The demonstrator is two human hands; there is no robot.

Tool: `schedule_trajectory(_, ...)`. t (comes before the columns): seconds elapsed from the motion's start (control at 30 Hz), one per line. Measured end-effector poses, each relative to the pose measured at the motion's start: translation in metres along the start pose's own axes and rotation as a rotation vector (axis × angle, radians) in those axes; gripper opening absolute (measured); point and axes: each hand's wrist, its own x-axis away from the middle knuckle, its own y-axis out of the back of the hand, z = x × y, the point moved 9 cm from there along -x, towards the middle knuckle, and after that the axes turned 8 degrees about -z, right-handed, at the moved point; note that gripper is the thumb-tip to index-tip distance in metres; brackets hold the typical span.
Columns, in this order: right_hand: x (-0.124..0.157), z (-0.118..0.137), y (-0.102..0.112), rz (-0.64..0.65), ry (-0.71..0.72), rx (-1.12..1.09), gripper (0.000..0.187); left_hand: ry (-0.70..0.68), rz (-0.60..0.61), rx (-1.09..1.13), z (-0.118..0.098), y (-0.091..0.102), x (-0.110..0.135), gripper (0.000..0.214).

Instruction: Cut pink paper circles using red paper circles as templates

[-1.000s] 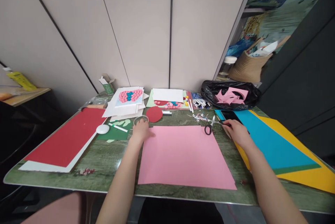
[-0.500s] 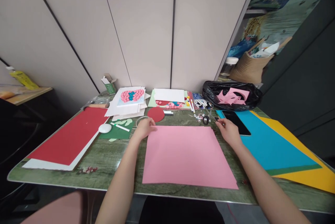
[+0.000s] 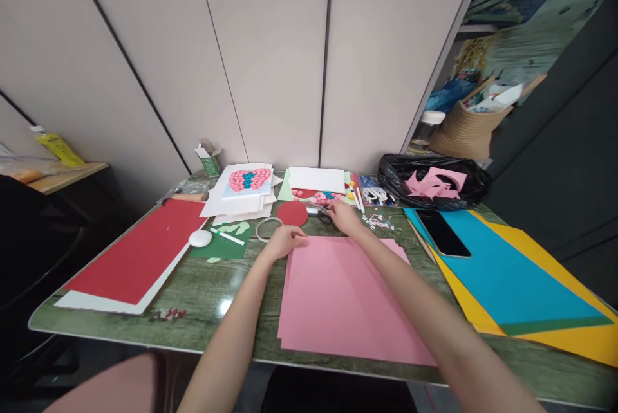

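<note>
A big pink paper sheet [image 3: 347,297] lies in front of me on the green table [image 3: 217,291]. My left hand [image 3: 284,242] rests on its far left corner, fingers stretched out flat, next to a clear round ring [image 3: 268,228]. My right hand [image 3: 344,215] reaches across the sheet to the back of the table. It is closed on black-handled scissors [image 3: 326,215], just right of a red paper circle [image 3: 292,213].
A red sheet on white card [image 3: 140,252] lies at the left. Blue and yellow sheets [image 3: 502,271] with a black phone [image 3: 443,233] lie at the right. A black bag of pink scraps [image 3: 434,184], pens, paper bits and a pink-and-blue craft piece [image 3: 248,179] line the back.
My right hand took the scissors from beside the phone and carried them left to the red circle. My left hand moved from the clear ring onto the pink sheet's corner.
</note>
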Motion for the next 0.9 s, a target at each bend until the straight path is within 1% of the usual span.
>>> schedule_trajectory(0.07, -0.006, 0.019, -0.011, 0.009, 0.009, -0.028, 0.029, -0.004, -0.018, 0.01, -0.002, 0.001, 0.0, 0.026)
schedule_trajectory(0.13, -0.006, 0.033, -0.013, 0.008, 0.017, -0.061, 0.029, 0.002, -0.049, 0.016, -0.001, 0.004, 0.0, 0.027)
schedule_trajectory(0.2, 0.0, 0.038, -0.005, 0.014, 0.034, -0.104, 0.03, 0.014, -0.088, 0.029, 0.0, 0.01, -0.001, 0.029)
schedule_trajectory(0.27, 0.014, 0.031, 0.009, 0.044, 0.061, -0.154, 0.029, 0.025, -0.127, 0.049, 0.002, 0.017, -0.001, 0.03)
schedule_trajectory(0.33, 0.034, 0.013, 0.03, 0.101, 0.081, -0.202, 0.025, 0.033, -0.162, 0.076, 0.002, 0.023, -0.001, 0.029)
schedule_trajectory(0.43, 0.068, -0.038, 0.069, 0.134, 0.01, -0.242, 0.014, 0.047, -0.186, 0.136, 0.003, 0.028, -0.002, 0.026)
schedule_trajectory(0.5, 0.086, -0.075, 0.093, 0.122, -0.075, -0.265, 0.016, 0.071, -0.189, 0.196, 0.005, 0.028, -0.003, 0.029)
schedule_trajectory(0.6, 0.101, -0.113, 0.114, 0.116, -0.173, -0.344, 0.025, 0.117, -0.212, 0.319, 0.007, 0.025, -0.003, 0.045)
schedule_trajectory(0.67, 0.103, -0.127, 0.12, 0.077, -0.227, -0.413, 0.031, 0.147, -0.195, 0.409, 0.007, 0.018, -0.002, 0.053)
schedule_trajectory(0.73, 0.103, -0.135, 0.121, 0.024, -0.276, -0.473, 0.036, 0.177, -0.128, 0.484, 0.005, 0.008, 0.002, 0.056)
schedule_trajectory(0.83, 0.103, -0.137, 0.125, -0.059, -0.329, -0.54, 0.041, 0.207, -0.042, 0.551, -0.002, -0.004, 0.008, 0.052)
schedule_trajectory(0.9, 0.101, -0.132, 0.136, -0.129, -0.339, -0.575, 0.042, 0.203, -0.052, 0.577, -0.011, -0.003, 0.009, 0.05)
